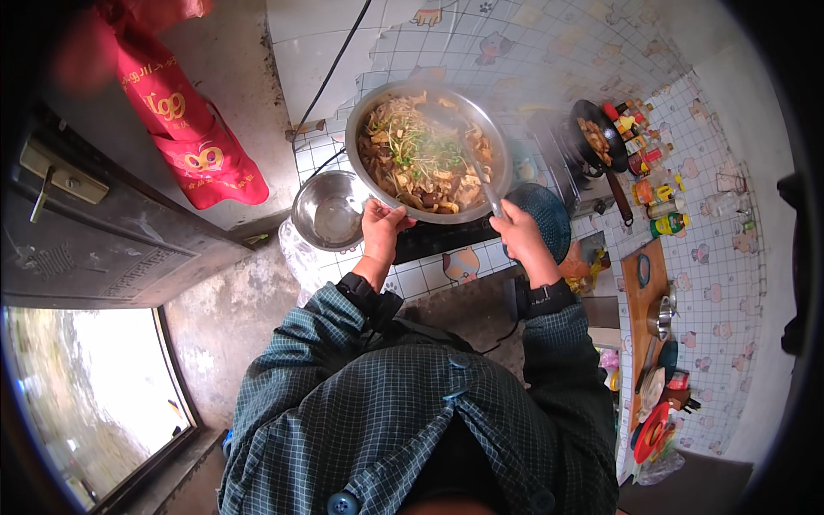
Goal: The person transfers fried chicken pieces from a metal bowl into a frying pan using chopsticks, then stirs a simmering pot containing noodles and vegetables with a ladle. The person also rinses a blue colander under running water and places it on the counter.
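A wide steel basin [505, 163] stands on the counter ahead of me, full of steaming food [421, 159]: pale noodle-like strands, brown chunks and chopped greens. At its near left rim my left hand [384, 232] is closed, the thumb and fingers pinching the edge. The handle of a metal ladle [487, 190] is wrapped in my right hand [524, 236], just off the near right rim. The ladle reaches over the food toward the far side, where steam blurs its head. An empty-looking steel bowl [330, 210] sits beside the basin, near my left hand.
On the right are a black wok [598, 137] with food in it, several condiment bottles [657, 184], a dark perforated basket [549, 223] and a wooden board [648, 275]. A black cable [333, 73] runs down behind the bowl. At left, a red apron [189, 129] hangs near a dark door [94, 223].
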Tool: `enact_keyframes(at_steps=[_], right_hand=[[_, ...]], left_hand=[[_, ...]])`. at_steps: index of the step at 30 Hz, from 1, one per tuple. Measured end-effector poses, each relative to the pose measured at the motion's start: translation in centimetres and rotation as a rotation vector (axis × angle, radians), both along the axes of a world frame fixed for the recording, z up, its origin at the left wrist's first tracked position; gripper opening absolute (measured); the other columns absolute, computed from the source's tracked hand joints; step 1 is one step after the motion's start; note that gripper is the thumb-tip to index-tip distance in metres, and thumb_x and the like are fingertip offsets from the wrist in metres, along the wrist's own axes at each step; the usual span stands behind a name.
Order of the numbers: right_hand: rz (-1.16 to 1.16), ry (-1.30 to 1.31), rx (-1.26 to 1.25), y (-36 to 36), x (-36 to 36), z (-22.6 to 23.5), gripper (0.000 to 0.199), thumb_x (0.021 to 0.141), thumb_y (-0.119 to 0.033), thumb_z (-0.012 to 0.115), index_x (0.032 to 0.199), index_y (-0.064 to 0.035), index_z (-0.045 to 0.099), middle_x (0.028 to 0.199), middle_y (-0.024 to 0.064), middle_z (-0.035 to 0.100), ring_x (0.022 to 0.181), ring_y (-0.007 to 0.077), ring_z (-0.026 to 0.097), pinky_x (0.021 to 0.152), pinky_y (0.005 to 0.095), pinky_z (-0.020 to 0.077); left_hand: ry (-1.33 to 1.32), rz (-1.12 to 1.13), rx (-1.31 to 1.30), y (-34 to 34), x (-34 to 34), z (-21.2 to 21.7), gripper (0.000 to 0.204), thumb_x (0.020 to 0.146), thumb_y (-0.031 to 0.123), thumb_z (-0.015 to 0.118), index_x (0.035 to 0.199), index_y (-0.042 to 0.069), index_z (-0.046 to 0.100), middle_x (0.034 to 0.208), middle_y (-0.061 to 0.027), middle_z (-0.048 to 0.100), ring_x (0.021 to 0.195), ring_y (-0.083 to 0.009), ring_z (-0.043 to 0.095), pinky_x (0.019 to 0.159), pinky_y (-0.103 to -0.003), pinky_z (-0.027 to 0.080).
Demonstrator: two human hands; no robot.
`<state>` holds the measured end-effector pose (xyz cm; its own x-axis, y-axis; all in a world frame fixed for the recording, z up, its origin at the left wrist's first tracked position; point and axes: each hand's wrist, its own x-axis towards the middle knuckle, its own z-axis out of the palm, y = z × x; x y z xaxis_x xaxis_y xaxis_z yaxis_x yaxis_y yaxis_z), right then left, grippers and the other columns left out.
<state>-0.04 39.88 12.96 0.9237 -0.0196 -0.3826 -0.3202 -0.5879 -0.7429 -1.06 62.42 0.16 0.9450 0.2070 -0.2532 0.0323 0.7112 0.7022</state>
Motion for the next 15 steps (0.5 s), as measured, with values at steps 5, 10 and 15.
enact_keyframes(at_steps=[5, 10, 15], right_hand=[[-0.106, 0.057, 0.202, -0.2, 3.6, -0.4, 0.034, 0.086, -0.015, 0.059, 0.119, -0.0087, 0.055, 0.059, -0.0021, 0.045, 0.04, 0.0059, 0.037, 0.033, 0.0237, 0.029], [-0.093, 0.097, 0.31, 0.2, 4.1, -0.2, 0.025, 0.088, -0.017, 0.057, 0.112, -0.0096, 0.057, 0.053, -0.0031, 0.041, 0.034, 0.0055, 0.034, 0.031, 0.0221, 0.0237], [-0.051, 0.149, 0.254, 0.6, 3.2, -1.0, 0.033, 0.089, -0.017, 0.055, 0.122, -0.0111, 0.054, 0.053, -0.0042, 0.038, 0.035, 0.0058, 0.032, 0.032, 0.0221, 0.0248]], left_hand=[[-0.003, -0.014, -0.001, -0.2, 0.1, 0.0, 0.02, 0.081, -0.006, 0.058, 0.087, 0.005, 0.043, 0.077, -0.0052, 0.054, 0.063, -0.0187, 0.061, 0.061, -0.03, 0.057], [-0.003, -0.01, 0.012, -0.1, 0.2, -0.4, 0.019, 0.081, -0.006, 0.058, 0.088, 0.005, 0.044, 0.077, -0.0043, 0.053, 0.064, -0.0185, 0.061, 0.063, -0.031, 0.057], [0.004, -0.002, 0.028, -0.2, 0.1, -0.4, 0.017, 0.082, -0.004, 0.057, 0.091, 0.004, 0.045, 0.078, -0.0032, 0.053, 0.064, -0.0178, 0.061, 0.065, -0.032, 0.057]])
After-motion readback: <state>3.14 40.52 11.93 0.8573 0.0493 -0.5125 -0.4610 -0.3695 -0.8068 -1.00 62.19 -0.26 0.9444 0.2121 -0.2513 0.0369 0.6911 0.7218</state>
